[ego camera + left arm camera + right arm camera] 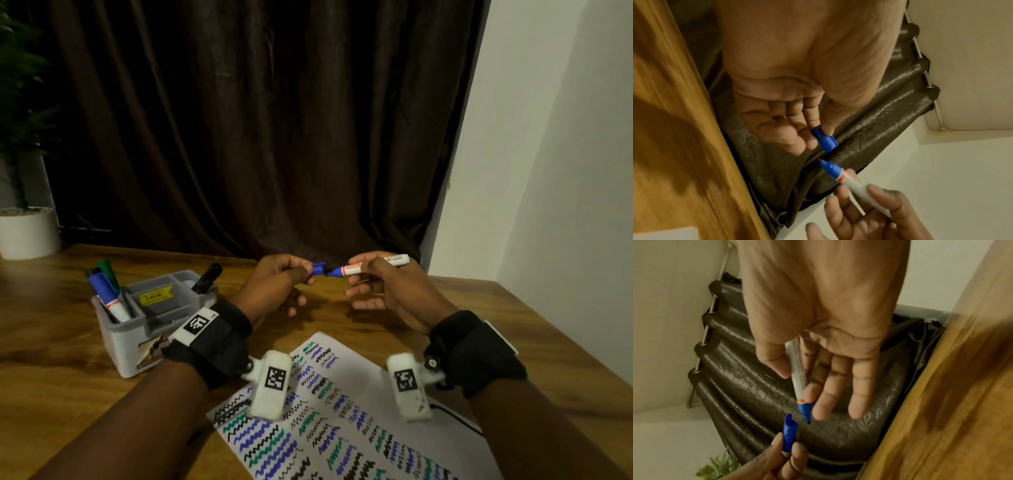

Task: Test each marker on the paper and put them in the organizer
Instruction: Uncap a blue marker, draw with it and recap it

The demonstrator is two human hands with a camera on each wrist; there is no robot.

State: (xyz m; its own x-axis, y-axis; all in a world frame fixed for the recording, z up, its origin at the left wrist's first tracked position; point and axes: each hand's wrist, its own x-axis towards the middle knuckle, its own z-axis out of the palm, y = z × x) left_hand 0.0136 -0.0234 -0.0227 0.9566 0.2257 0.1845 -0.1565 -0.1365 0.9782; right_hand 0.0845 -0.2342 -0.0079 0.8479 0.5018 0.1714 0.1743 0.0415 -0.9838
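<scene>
My right hand (373,277) pinches a white marker (368,266) with a blue nose, held level above the table, tip pointing left. My left hand (291,274) pinches its blue cap (318,268) between thumb and forefinger, the cap's mouth facing the tip a short gap away. The wrist views show the same: the cap (825,140) just off the marker (838,172), and the marker (799,379) in my right fingers with the cap (789,433) below it. The scribbled paper (342,411) lies near me. The grey organizer (150,318) stands at left.
Several markers (106,291) stand in the organizer's left compartment and a black one (207,277) at its back. A white plant pot (29,231) sits at the table's far left corner. A dark curtain hangs behind; a white wall is on the right.
</scene>
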